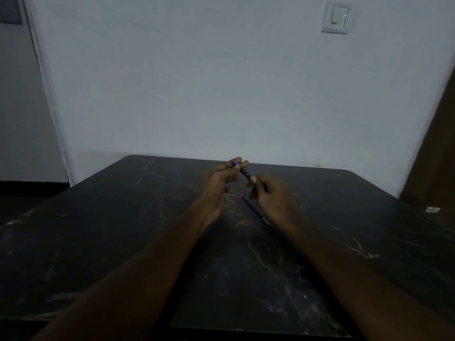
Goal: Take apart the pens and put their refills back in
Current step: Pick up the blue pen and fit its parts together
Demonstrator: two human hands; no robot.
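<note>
Above the middle of the dark table (320,242), you hold one pen (244,172) between both hands; your left hand (221,179) pinches its far, blue-tipped end between thumb and fingertips, the other fingers loosely curled, and your right hand (267,193) grips the near end, fingers closed round the barrel. A thin refill (253,209) lies flat on the table below and between your hands, apart from both.

Several things could go wrong from here, I judge; the light is dim and the table dark, so a small part dropped as the barrel comes apart could vanish against the surface; the loose refill is round and may roll if your right wrist brushes it on the way down; twisting with the pen tilted like this could let an end piece slip from the left fingertips.

As for containers, none shows; no cup, tray or box holds pens or parts; only a small pale object (432,209), too blurred to name, sits at the table's right edge.
</note>
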